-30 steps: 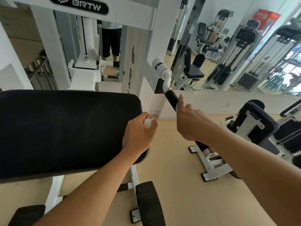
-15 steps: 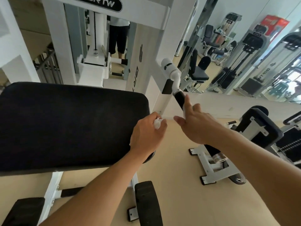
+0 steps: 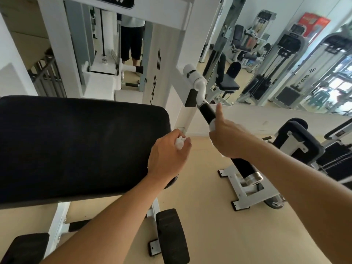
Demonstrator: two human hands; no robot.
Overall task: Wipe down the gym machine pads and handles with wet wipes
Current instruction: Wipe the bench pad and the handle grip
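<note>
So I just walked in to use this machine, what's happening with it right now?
A person is cleaning it. Their right hand grips the black handle with a white wet wipe wrapped round it, thumb raised. Their left hand holds a crumpled wipe at the right edge of the big black pad. The handle's chrome-capped lower end sticks out below the right hand.

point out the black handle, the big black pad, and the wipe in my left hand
black handle [image 3: 207, 113], head view, on the bare grip above the right hand.
big black pad [image 3: 76, 145], head view, middle of its face.
wipe [image 3: 180, 142], head view, on the white wad.
</note>
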